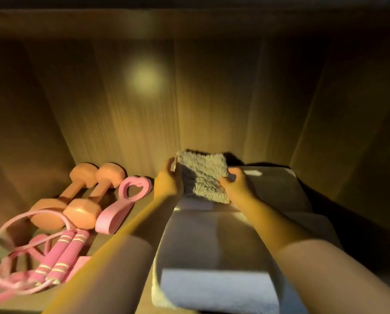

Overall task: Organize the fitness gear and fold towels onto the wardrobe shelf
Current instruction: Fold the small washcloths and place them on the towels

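Observation:
A small fluffy grey towel [203,175], folded into a square, is held between both hands above a stack of folded white towels [212,236] on the wardrobe shelf [126,225]. My left hand [169,180] grips its left edge and my right hand [237,184] grips its right edge. A folded pale blue towel [216,288] lies at the near end of the stack. On the left lie two orange dumbbells [78,198], a pink heart-shaped grip trainer [121,205] and a pink jump rope [44,261].
The wooden back wall [212,98] of the wardrobe stands close behind the towels, with a bright light spot on it. A side panel [348,132] closes the shelf on the right. Another folded white towel [278,184] lies to the right of my hands.

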Motion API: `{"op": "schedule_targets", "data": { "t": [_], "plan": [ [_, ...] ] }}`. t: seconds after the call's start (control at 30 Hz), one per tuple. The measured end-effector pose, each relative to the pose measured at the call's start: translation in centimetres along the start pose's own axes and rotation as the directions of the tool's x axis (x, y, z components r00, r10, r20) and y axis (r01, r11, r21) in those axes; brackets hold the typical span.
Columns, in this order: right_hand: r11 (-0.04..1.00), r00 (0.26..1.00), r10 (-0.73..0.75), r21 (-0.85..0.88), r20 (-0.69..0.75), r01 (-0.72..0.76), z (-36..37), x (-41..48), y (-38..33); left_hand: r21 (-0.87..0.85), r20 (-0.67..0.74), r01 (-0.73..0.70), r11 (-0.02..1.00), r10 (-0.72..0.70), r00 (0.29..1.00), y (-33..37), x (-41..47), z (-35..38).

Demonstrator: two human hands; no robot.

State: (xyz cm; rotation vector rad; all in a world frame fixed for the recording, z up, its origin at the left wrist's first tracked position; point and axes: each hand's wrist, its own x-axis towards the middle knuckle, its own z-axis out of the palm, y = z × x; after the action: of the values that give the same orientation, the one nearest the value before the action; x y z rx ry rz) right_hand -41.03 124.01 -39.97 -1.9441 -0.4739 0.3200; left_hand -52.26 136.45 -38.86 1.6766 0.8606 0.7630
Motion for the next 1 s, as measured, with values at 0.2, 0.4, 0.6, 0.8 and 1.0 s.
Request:
{"op": "schedule_targets", "data": {
  "t": [0.2,0.4,0.6,0.8,1.0],
  "plan": [
    [0.959,0.992,-0.037,-0.283,-0.122,0.001,-0.1,-0.1,-0.3,0.557,-0.082,0.041,0.829,0.006,0.997,-0.6,1.0,-0.2],
    [0.618,0.882,-0.410,-0.641,0.231,0.455,0.0,-1.1,-0.3,0.734,0.326,-0.508,0.451,0.422,0.846,-0.4,-0.6,-0.4],
    [0.481,0.898,-0.196,-0.759,0.393,0.438,0.8,0.6,1.4,0.787,0.443,-0.445,0.427,0.112,0.890,-2.0,0.8,0.8],
    [0.629,0.955,-0.091,-0.727,0.282,0.274,-0.4,0.1,1.8,0.796,0.198,-0.138,0.590,-0.038,0.979,-2.2,0.4,-0.2],
    [0.572,0.946,-0.204,-0.754,0.251,0.323,-4.2,-5.2,-0.2,0.850,0.228,-0.259,0.460,0.121,0.966,0.3,-4.5,-3.4]
  ]
}}
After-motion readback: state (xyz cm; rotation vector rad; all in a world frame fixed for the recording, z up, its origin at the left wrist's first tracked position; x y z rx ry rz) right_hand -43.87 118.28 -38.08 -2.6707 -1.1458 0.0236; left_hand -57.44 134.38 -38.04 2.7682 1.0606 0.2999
